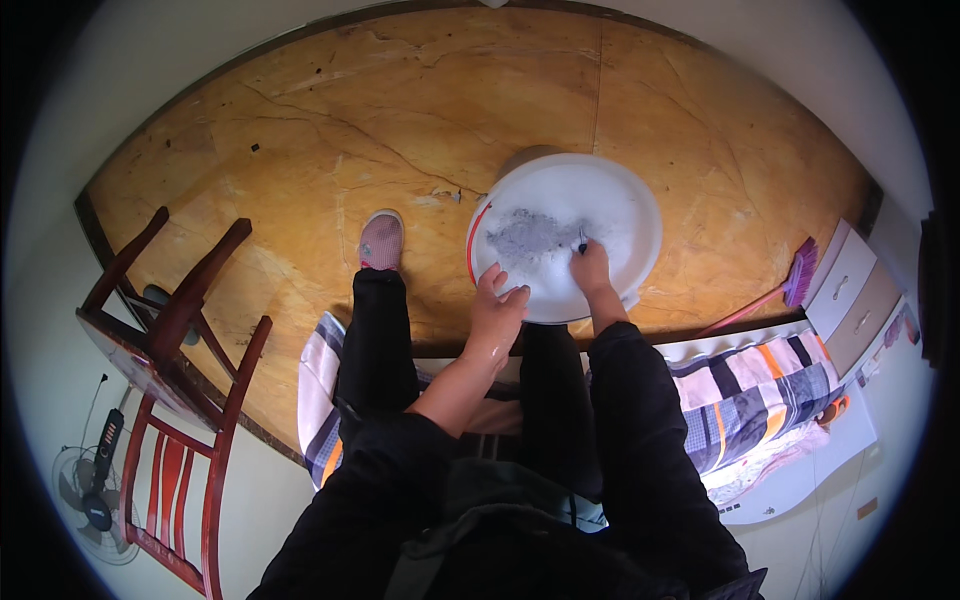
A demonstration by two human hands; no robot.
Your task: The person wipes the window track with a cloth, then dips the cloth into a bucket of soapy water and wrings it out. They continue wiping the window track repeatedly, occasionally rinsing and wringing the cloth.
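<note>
A white plastic bucket [651,225] stands between my legs, with white foam [592,180] across its inside and a grey, bubbly patch of liquid [525,238] showing through. A red strip [475,236], perhaps its handle, curves along the left rim. My right hand [592,266] reaches in over the foam, closed around a small dark tool [582,247] with a thin metallic end; its exact kind is too small to tell. At the near left rim is my left hand [498,304], wet at the wrist, its fingers apart and holding nothing.
A red wooden chair [180,330] and an electric fan [94,506] are to the left. Behind me is a bed with a striped cover [757,382]. A purple-bristled broom [801,274] leans near a drawer cabinet [851,292]. Marbled tan flooring [420,97] spreads ahead.
</note>
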